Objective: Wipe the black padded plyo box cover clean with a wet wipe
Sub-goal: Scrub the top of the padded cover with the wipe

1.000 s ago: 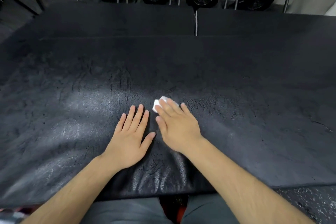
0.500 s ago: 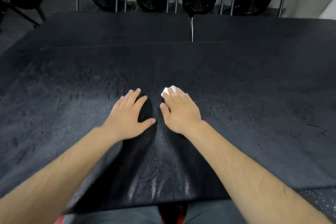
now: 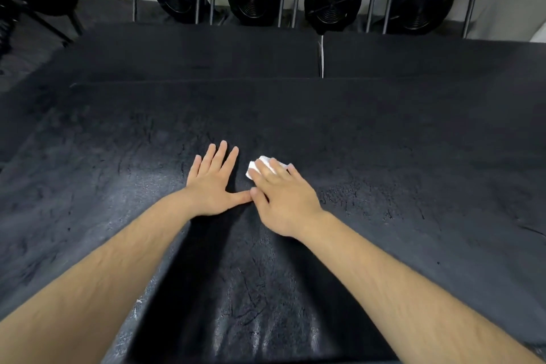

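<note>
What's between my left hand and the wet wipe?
Head view: only a bare strip of cover separates the left hand from the wet wipe under the right hand.

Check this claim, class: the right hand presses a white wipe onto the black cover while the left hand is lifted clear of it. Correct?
No. The head view shows the left hand resting flat on the black cover; the right hand does press the white wipe.
</note>
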`<act>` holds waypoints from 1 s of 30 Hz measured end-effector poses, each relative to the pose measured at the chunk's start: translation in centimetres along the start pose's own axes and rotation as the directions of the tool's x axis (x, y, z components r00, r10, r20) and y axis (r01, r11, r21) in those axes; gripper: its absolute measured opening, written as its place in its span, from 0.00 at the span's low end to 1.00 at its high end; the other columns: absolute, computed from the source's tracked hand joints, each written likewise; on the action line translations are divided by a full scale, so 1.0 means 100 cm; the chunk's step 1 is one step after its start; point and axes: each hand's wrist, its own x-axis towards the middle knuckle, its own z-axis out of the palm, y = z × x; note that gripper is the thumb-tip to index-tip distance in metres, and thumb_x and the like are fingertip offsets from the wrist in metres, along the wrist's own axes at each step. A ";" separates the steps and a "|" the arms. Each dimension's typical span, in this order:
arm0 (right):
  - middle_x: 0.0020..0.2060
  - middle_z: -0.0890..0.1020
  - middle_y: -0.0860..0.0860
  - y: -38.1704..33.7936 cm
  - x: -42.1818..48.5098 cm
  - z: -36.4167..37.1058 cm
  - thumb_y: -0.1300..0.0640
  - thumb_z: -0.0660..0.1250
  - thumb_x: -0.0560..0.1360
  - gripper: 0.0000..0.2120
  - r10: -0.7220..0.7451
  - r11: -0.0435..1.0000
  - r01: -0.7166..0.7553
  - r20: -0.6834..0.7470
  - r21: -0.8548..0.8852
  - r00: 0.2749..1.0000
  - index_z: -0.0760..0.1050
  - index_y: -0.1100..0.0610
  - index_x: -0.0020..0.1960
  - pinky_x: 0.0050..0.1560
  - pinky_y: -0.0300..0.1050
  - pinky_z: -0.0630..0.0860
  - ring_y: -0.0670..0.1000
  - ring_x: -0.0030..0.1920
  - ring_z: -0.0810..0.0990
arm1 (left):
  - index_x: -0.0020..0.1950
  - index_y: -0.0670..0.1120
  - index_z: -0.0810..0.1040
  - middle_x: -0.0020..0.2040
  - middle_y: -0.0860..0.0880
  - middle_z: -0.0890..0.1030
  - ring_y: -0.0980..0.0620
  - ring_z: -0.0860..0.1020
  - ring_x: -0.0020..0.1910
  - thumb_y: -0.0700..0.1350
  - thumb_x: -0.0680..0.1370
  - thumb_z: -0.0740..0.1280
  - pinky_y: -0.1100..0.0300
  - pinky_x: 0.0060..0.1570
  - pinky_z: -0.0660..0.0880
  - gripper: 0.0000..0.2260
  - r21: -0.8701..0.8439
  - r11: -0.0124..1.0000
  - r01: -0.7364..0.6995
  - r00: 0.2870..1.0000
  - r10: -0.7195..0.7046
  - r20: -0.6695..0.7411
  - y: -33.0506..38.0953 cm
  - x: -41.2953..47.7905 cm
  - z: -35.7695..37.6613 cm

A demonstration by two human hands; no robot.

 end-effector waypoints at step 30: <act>0.76 0.60 0.45 0.031 0.019 -0.014 0.49 0.45 0.85 0.20 0.049 0.997 -0.046 -0.036 0.063 0.998 0.61 0.49 0.75 0.79 0.56 0.50 0.49 0.79 0.53 | 0.82 0.49 0.40 0.81 0.50 0.36 0.49 0.34 0.79 0.80 0.59 0.65 0.47 0.78 0.38 0.64 -0.015 0.997 -0.072 0.994 0.073 0.081 0.017 0.057 -0.043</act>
